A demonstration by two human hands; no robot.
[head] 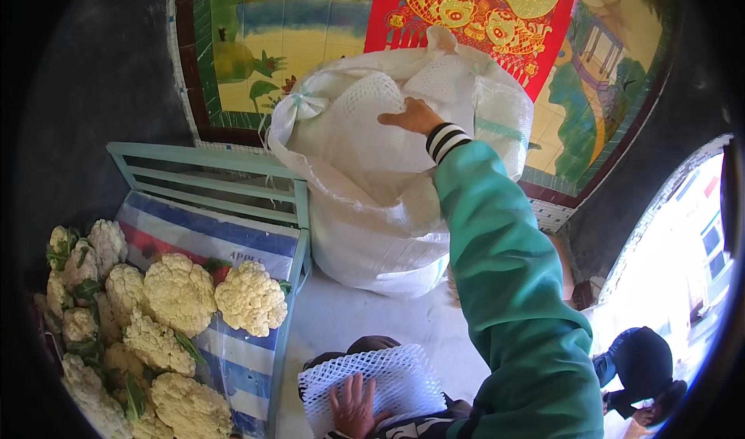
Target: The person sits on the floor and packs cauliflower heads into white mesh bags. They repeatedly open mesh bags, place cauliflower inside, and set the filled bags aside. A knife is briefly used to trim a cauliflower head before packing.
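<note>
My right hand (411, 117) reaches into the open mouth of a big white woven sack (378, 258), at white foam mesh sleeves (372, 98) inside it; whether its fingers grip one is unclear. Low in the picture, my left hand (354, 407) lies with spread fingers on flattened white foam netting (401, 381) near my lap. At the left, several cauliflower heads (179, 293) with some green leaves are piled on a striped plastic sheet (244, 354).
The sheet covers a pale green slatted bench (212, 157) left of the sack. Behind stands a painted tile wall (291, 20) with a red hanging (384, 20). A person in dark clothes (643, 360) is bent over at the lower right, near a bright opening (669, 235).
</note>
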